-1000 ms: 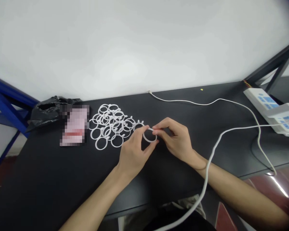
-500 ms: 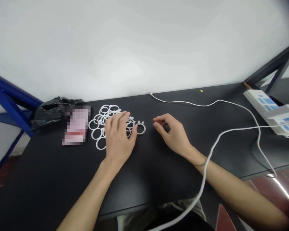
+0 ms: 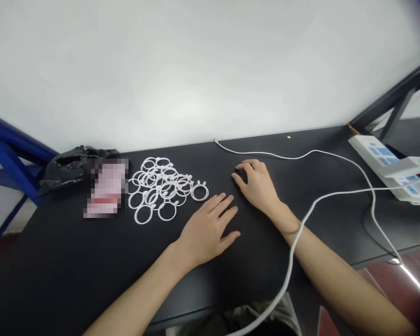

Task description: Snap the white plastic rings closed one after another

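Note:
A loose heap of white rings (image 3: 167, 211), each with small ear-like tabs, lies on the black table (image 3: 91, 261) left of centre. At the heap's right edge rests another white ring (image 3: 199, 191), or two stacked, with its tabs pointing away from me. My left hand (image 3: 210, 231) is open, palm down with fingers spread, just in front and to the right of these rings, holding nothing. Farther right, my right hand (image 3: 255, 184) is open over the table, fingers bent and thumb apart, with nothing visible between them.
Left of the rings lies a blurred pink packet (image 3: 108, 182), beside a crumpled black plastic bag (image 3: 68, 163). A white cable (image 3: 294, 261) crosses in front of my right forearm. White devices with blue labels (image 3: 385, 151) stand at the right, and a white wall (image 3: 196, 70) closes the back.
My left hand has moved off the heap, to the right and nearer me, uncovering the rings. My right hand has shifted slightly right. The view has moved a little.

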`<action>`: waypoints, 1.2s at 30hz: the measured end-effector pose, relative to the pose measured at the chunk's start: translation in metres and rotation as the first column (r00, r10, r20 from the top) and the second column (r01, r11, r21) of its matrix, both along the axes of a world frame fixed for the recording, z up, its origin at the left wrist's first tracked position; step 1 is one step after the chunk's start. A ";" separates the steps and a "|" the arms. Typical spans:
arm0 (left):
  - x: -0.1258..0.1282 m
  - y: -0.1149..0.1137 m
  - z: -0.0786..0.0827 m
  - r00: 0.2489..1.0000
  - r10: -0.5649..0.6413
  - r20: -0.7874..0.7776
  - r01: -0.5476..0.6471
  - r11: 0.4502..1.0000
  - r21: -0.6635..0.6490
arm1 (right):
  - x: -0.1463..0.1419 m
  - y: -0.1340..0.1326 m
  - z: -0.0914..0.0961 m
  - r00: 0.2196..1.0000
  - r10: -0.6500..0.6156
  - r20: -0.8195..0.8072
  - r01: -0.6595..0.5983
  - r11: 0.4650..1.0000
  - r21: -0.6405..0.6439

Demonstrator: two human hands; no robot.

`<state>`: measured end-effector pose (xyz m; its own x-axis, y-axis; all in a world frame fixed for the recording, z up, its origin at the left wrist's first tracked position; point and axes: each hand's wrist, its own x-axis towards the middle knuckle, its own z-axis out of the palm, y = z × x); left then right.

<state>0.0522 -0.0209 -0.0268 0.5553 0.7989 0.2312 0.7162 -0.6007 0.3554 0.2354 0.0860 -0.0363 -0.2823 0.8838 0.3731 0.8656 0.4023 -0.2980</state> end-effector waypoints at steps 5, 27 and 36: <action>0.000 -0.001 -0.001 1.000 0.009 0.019 -0.009 1.000 -0.005 | 0.000 -0.001 -0.002 1.000 0.008 -0.002 -0.008 1.000 0.018; -0.004 -0.001 -0.008 0.980 -0.030 0.198 0.013 0.996 0.088 | -0.007 -0.009 -0.003 0.992 0.077 0.096 -0.082 0.996 0.044; -0.013 0.007 0.000 0.975 0.116 0.190 -0.172 0.935 0.309 | -0.020 -0.024 0.000 0.977 0.162 0.135 -0.169 0.985 0.040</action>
